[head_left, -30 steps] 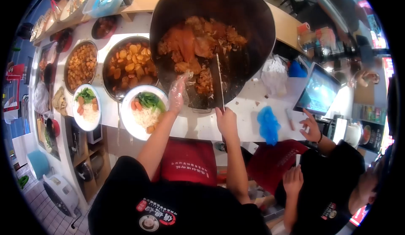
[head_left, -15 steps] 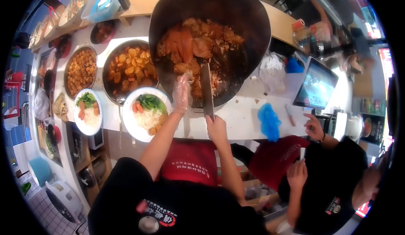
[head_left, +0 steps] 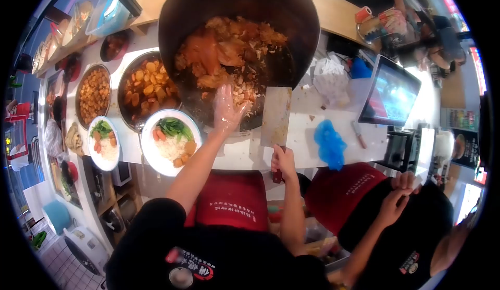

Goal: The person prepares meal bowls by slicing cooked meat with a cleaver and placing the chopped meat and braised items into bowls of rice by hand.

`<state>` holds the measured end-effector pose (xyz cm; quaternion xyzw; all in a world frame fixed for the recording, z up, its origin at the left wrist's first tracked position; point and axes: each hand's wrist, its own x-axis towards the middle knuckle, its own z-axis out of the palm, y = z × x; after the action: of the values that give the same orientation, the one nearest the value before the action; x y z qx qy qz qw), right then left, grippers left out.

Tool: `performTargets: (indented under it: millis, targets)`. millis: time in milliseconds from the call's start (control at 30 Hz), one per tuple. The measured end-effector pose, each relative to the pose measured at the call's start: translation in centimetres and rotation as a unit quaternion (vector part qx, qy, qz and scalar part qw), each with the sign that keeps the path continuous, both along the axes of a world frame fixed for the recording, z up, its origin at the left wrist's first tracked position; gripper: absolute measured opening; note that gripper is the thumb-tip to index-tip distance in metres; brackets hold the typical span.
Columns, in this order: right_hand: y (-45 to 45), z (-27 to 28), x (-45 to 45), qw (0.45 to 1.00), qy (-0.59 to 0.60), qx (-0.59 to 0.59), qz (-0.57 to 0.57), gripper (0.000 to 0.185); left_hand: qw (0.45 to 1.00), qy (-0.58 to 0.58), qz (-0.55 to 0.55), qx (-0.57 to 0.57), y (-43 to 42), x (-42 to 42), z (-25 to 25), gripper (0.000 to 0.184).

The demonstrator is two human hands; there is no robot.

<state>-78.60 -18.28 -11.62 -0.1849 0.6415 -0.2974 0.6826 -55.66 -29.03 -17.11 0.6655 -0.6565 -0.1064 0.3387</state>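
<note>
My left hand [head_left: 228, 112], in a clear plastic glove, lies with fingers spread on chopped meat [head_left: 247, 89] at the near edge of a big dark pot [head_left: 172, 3]. Larger pieces of braised meat [head_left: 229, 50] sit deeper inside it. My right hand [head_left: 283, 161] is wrapped round the handle of a cleaver [head_left: 276, 115], whose broad blade faces the camera over the pot's near right edge. Left of my left forearm is a white plate [head_left: 171, 168] with rice, greens, carrot and brown cubes.
A second plate of food [head_left: 104, 143] stands further left, near a pan of stew [head_left: 149, 87] and a pan of brown cubes [head_left: 94, 96]. On the right lie a blue plastic bag [head_left: 329, 144], a marker [head_left: 359, 135] and a tablet screen [head_left: 390, 92]. A co-worker [head_left: 401, 222] stands at the right.
The cleaver has moved from the meat to the right and turned its flat side to the camera. My left fingers have spread over the chopped meat. The co-worker's hands have come together.
</note>
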Motion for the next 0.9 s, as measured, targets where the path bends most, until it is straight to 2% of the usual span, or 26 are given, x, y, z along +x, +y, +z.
performTargets:
  millis: [33, 167, 233, 267, 433, 600, 667, 733, 833, 900]
  targets:
    - [-0.2, -0.8, -0.6, 0.999, -0.034, 0.012, 0.007, 0.028, 0.999, -0.017, 0.037, 0.025, -0.5, -0.5, 0.5, 0.080]
    - [-4.4, -2.1, 1.3, 0.993, -0.103, 0.018, 0.062, 0.032, 0.998, -0.010, 0.016, 0.056, -3.8, -2.0, 2.8, 0.086]
    - [-4.8, -3.1, 2.2, 0.987, -0.133, 0.025, 0.083, 0.033, 0.982, 0.055, -0.037, 0.175, -4.9, -2.6, 3.1, 0.085]
    - [-4.7, -3.5, 3.0, 0.986, -0.146, 0.028, 0.079, 0.033, 0.982, 0.051, -0.037, 0.180, -4.6, -2.7, 2.9, 0.085]
    - [-3.4, -4.9, 6.0, 0.978, -0.201, 0.034, 0.048, 0.034, 0.998, 0.040, -0.028, 0.040, -3.6, -3.9, 0.7, 0.074]
    - [-1.9, -4.9, 5.2, 0.971, -0.233, 0.030, 0.050, 0.035, 0.997, 0.047, -0.002, 0.066, -1.8, -5.3, 0.6, 0.071]
    - [-1.4, -4.5, 4.9, 0.969, -0.238, 0.025, 0.063, 0.035, 0.998, 0.039, -0.039, 0.010, -1.3, -5.3, 1.6, 0.070]
    - [-1.0, -3.5, 5.0, 0.980, -0.188, 0.022, 0.055, 0.035, 0.998, 0.042, -0.045, 0.019, -0.7, -5.3, 2.4, 0.060]
    - [-0.8, -2.7, 5.1, 0.980, -0.191, 0.022, 0.053, 0.034, 0.998, 0.047, -0.043, 0.027, -0.5, -5.0, 3.5, 0.050]
    - [-0.6, -2.5, 5.3, 0.981, -0.189, 0.013, 0.052, 0.034, 0.996, -0.023, -0.084, 0.013, -0.4, -4.7, 3.8, 0.042]
